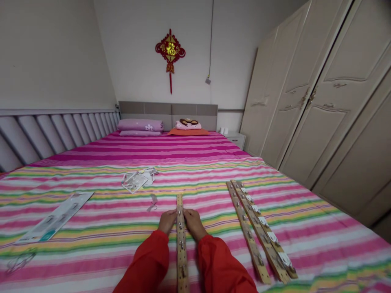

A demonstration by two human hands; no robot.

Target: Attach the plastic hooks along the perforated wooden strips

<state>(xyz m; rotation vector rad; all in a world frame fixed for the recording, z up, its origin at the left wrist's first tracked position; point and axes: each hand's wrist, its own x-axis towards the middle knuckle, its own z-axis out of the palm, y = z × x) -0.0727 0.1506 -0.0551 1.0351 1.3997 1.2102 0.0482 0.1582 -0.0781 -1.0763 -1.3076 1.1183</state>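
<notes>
Gripping a metal-studded wooden strip (181,255) between left hand (167,222) and right hand (193,223), clamped on both its sides, aimed at the head edge of the striped bed (210,173), left of similar strips (261,236) nearer the right edge.

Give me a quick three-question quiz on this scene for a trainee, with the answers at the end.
1. Multiple choice: what lies between the left hand and the right hand? A) a pillow; B) a tan strip; C) a cup.
2. True or false: the other strips lie to the right of both hands.
3. Fill in the colour: both sleeves are ____.
Key: 1 B; 2 true; 3 red.
</notes>
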